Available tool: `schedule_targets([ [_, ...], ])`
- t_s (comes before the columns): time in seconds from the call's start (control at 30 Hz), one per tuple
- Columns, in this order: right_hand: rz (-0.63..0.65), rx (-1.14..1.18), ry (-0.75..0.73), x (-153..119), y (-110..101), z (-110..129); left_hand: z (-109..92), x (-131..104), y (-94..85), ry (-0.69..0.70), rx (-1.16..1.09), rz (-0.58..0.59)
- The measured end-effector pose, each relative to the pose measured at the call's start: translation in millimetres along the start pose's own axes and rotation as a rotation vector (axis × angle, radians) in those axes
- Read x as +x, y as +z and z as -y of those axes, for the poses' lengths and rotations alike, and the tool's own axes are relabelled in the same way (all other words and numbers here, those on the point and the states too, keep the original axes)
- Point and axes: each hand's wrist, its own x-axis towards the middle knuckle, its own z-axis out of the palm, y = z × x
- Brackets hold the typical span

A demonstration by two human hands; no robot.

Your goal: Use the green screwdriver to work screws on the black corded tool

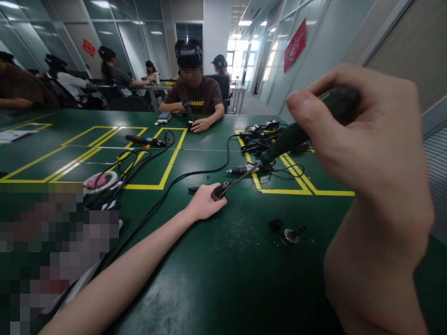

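My right hand (366,135) is wrapped round the dark green handle of a screwdriver (286,142), raised at the right. Its thin shaft slants down to the left, and the tip meets or overlaps the end of a black cylindrical part (220,190); actual contact is hard to tell. My left hand (206,202) grips that part above the table, fingers closed around it. To the right on the green table (223,279) lie a small black cap (275,225) and a round metal-rimmed piece with a stem (290,236). Tiny bits are scattered near them.
A grey-black tool (240,169) and a pile of black cables (258,139) lie beyond my hands. A long cable (181,176) crosses the table. At the left are another tool (143,139) and a white ring-shaped roll (101,181). A person (195,93) sits opposite, holding a tool.
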Motion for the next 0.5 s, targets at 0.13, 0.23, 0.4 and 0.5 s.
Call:
schedule_targets([
  [0.13, 0.021, 0.022, 0.030, -1.0, -1.2, 1.6, -0.6, -0.7, -0.3, 0.009, -0.013, 0.002],
  [0.23, 0.030, 0.073, 0.019, -1.6, -2.3, 0.2, -1.5, -1.1, -0.8, 0.001, -0.015, 0.004],
  [0.4, 0.037, 0.060, -0.014, 0.7, -1.0, -1.9, -2.8, -1.0, -1.7, -0.014, 0.000, 0.002],
  [0.5, 0.038, 0.044, 0.003, 2.0, -1.2, -0.5, -3.0, -0.8, -1.8, -0.012, 0.004, 0.002],
])
